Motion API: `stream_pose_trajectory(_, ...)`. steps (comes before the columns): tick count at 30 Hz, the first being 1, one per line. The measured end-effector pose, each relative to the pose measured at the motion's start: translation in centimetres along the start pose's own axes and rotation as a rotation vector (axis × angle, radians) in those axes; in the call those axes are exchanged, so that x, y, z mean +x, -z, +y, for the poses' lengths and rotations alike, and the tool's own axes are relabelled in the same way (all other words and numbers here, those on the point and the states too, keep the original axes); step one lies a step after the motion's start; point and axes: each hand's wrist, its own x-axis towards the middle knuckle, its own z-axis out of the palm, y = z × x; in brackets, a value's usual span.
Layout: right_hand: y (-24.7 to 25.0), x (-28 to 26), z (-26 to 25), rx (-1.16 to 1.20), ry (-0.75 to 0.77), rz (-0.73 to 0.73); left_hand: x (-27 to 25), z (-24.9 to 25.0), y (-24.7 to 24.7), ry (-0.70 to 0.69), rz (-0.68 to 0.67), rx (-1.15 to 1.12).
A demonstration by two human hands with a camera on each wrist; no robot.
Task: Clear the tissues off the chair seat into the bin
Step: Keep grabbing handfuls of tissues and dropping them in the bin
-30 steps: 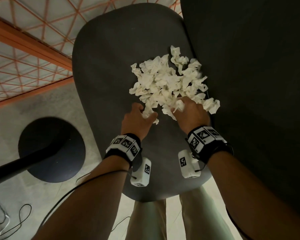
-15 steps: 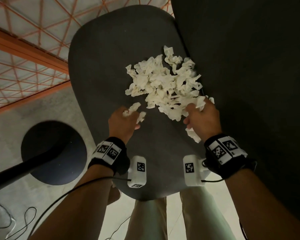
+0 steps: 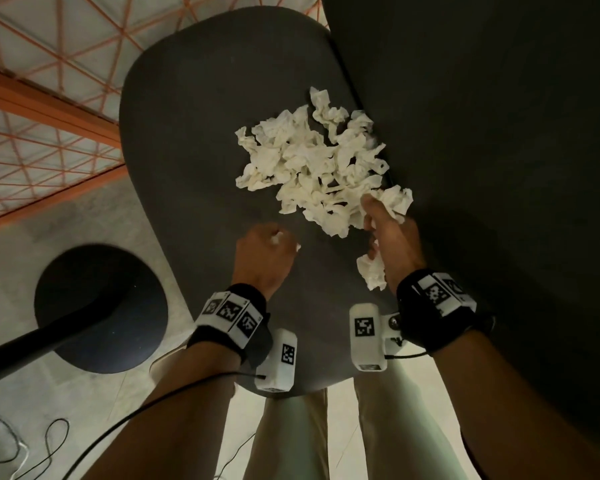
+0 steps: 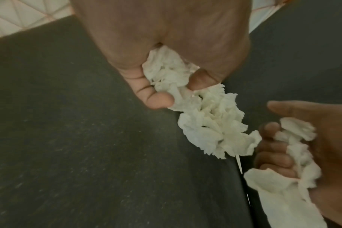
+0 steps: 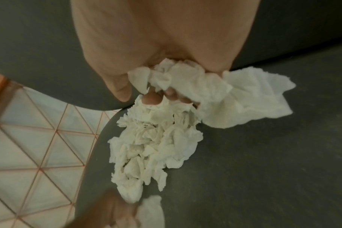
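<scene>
A heap of crumpled white tissues (image 3: 312, 168) lies on the dark grey chair seat (image 3: 187, 133), close to the backrest (image 3: 482, 133). My left hand (image 3: 274, 239) is curled into a fist just in front of the heap. In the left wrist view its fingers (image 4: 158, 100) grip a wad of tissue (image 4: 166, 72). My right hand (image 3: 378, 233) is at the heap's right near corner and grips tissues (image 3: 373, 275) that stick out at both ends of the fist. The right wrist view shows that bunch of tissues (image 5: 185, 80) in the palm. No bin is in view.
A black round stand base (image 3: 101, 306) with a slanted pole sits on the floor left of the chair. Loose cables (image 3: 14, 445) lie at the bottom left. An orange-framed mesh panel (image 3: 49, 109) runs behind. My legs stand against the seat's front edge.
Both hands closed on tissues at the heap's near edge and drew back a little. The left fist tightened on its wad; the right hand moved right and gathered more.
</scene>
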Motion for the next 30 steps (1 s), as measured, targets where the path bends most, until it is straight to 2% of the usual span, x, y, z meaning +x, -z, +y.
stream_pose_trajectory(4,-0.7,2.0,1.0,-0.334,0.098,0.018,0.9,1.5,-1.5,-0.085,-0.052,0.138)
stream_pose_trajectory(8,-2.0,2.5,0.9,-0.614,0.189,0.019,2.1,2.5,-2.3,-0.212,-0.029,0.298)
stream_pose_trajectory(12,-2.4,2.8,0.8,-0.857,0.283,0.061,2.8,3.0,-2.9,-0.251,-0.099,0.386)
stream_pose_trajectory(16,-1.6,2.3,0.8,-0.656,0.243,0.092,3.4,2.7,-2.8,-0.262,-0.074,0.459)
stream_pose_trajectory(20,0.1,1.7,1.3,-0.408,0.155,0.071,2.4,1.7,-2.2,-0.256,-0.016,0.345)
stream_pose_trajectory(23,1.1,1.1,1.6,-0.209,0.065,0.089,0.7,0.9,-1.5,-0.255,0.078,0.264)
stream_pose_trajectory(26,1.7,0.3,2.2,-0.120,0.036,0.093,-0.9,-0.2,-0.7,-0.238,0.160,0.263)
stream_pose_trajectory(30,1.6,-0.9,2.8,-0.095,0.040,0.047,-2.0,-1.9,-0.3,-0.122,0.139,0.272)
